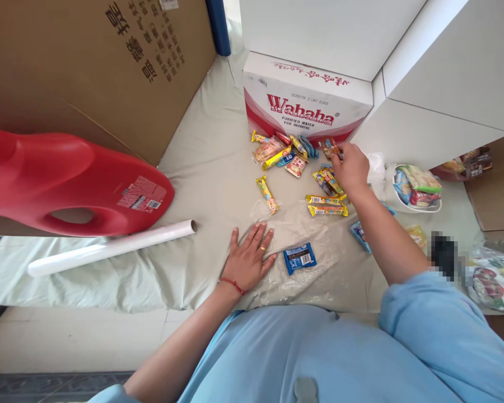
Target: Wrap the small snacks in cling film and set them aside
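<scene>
My left hand (251,258) lies flat with fingers spread on the cloth-covered surface, left of a blue snack packet (299,258). At the right of the snack pile, my right hand (351,168) pinches a small red-brown packet (329,148) near the front of the Wahaha box (306,106). Several wrapped snacks (276,158) are heaped before that box. Yellow snack sticks (327,210) lie just below my right hand, and a single yellow stick (267,195) sits apart, above my left hand.
On the left are a red jug (109,173), a white roll (113,248) and a large cardboard box (121,67). White cabinets (441,73) stand behind. A white basket (420,208) of snacks and a fruit-printed plastic bag (493,280) are at the right.
</scene>
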`<control>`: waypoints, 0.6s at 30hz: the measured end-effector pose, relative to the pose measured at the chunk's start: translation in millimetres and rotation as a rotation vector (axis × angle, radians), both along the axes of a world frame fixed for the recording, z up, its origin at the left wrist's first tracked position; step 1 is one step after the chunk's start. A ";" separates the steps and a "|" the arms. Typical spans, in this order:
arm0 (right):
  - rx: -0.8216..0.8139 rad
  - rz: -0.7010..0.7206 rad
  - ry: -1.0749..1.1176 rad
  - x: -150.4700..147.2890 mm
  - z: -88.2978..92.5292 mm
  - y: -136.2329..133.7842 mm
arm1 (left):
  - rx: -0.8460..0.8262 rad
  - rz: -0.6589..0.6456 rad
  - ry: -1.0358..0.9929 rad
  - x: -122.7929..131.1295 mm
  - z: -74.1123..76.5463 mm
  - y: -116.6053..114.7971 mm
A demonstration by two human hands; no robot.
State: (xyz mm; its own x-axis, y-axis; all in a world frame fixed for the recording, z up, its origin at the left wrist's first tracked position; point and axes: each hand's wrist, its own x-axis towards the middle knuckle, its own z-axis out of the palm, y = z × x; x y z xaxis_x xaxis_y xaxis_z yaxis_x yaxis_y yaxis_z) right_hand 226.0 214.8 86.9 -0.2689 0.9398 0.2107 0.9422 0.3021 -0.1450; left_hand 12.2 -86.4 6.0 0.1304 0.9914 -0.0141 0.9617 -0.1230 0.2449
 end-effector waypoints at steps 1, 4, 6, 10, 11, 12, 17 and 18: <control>0.027 0.077 0.063 10.8 4.0 -21.8 | -0.001 -0.001 0.000 -0.2 -0.2 0.1; -0.078 0.450 0.193 38.2 8.5 -100.7 | -0.004 -0.004 -0.003 -0.7 -0.5 0.5; -0.169 0.597 0.182 47.9 4.7 -151.7 | -0.005 -0.003 -0.006 -0.7 -0.5 0.6; -0.401 0.680 -0.043 50.1 -8.2 -209.8 | 0.003 -0.004 -0.006 0.0 -0.5 0.2; -0.452 0.699 -0.081 49.1 -10.2 -214.0 | 0.006 -0.005 -0.004 0.2 -0.4 0.1; -0.489 0.719 -0.105 47.9 -11.2 -215.3 | 0.007 -0.007 -0.002 0.5 -0.3 0.1; -0.522 0.814 -0.179 37.1 -4.5 -205.6 | 0.015 0.002 0.016 2.0 -0.1 0.2; -0.532 0.834 -0.192 33.9 -2.4 -204.5 | 0.019 0.004 0.021 2.2 -0.2 0.2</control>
State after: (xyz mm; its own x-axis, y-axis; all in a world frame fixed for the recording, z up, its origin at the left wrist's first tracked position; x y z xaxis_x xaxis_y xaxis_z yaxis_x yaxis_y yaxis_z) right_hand 259.9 10.3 84.5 -0.8690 0.3959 -0.2969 0.4813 0.8157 -0.3209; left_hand 14.4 -86.2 5.8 0.1260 0.9920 0.0017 0.9671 -0.1232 0.2227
